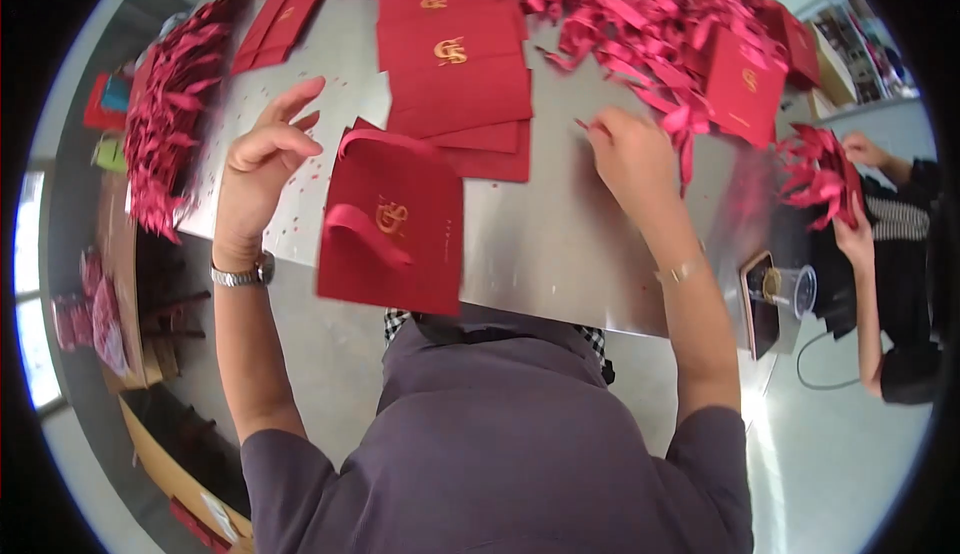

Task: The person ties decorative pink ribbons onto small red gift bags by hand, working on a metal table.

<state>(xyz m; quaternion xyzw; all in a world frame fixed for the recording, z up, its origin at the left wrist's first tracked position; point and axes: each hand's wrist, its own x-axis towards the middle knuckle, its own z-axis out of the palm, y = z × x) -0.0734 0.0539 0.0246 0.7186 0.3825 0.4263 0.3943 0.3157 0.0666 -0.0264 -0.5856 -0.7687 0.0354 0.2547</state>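
A red paper gift bag [425,254] with pink-red ribbon handles and a gold emblem lies at the table's near edge, its lower end reaching over the edge. Just left of it is my left hand [270,149], raised and empty, fingers curved and apart. My right hand [632,159] is above the metal table right of the bags, thumb and fingertips pinched together. A tiny reddish bit shows at those fingertips, too small to name. Beyond the bag, between my hands, lies an overlapping stack of flat red bags [455,89].
Loose pink-red ribbons [610,14] heap along the far side. A ribbon-covered pile [170,119] stands at the left edge, more red bags [745,84] at right. A phone [760,304] and clear plastic cup [797,290] are near a co-worker's hands [855,239], which hold ribboned bags.
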